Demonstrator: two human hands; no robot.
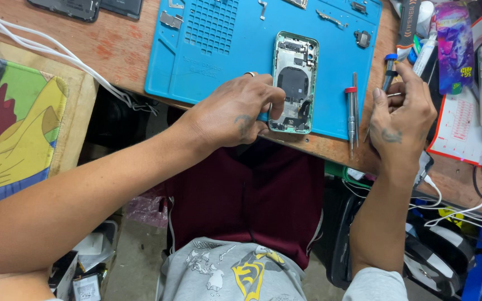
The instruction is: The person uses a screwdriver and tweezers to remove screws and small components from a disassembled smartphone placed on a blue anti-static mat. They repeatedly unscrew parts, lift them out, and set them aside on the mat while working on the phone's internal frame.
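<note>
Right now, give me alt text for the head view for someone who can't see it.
The left hand steadies an opened phone housing on a blue work mat, while the right hand holds a blue-capped screwdriver beside it. A red-capped screwdriver lies on the mat between them, on a cluttered wooden desk.

Bare forearms, grey printed shirt, maroon shorts, small tattoo on left hand point(235, 111).

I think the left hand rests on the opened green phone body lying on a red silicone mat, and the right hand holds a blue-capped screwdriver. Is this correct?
Not quite: the silicone mat is blue, not red, as the head view shows. The rest holds: the left hand rests on the opened green phone body lying on that mat, and the right hand holds a blue-capped screwdriver.
</note>
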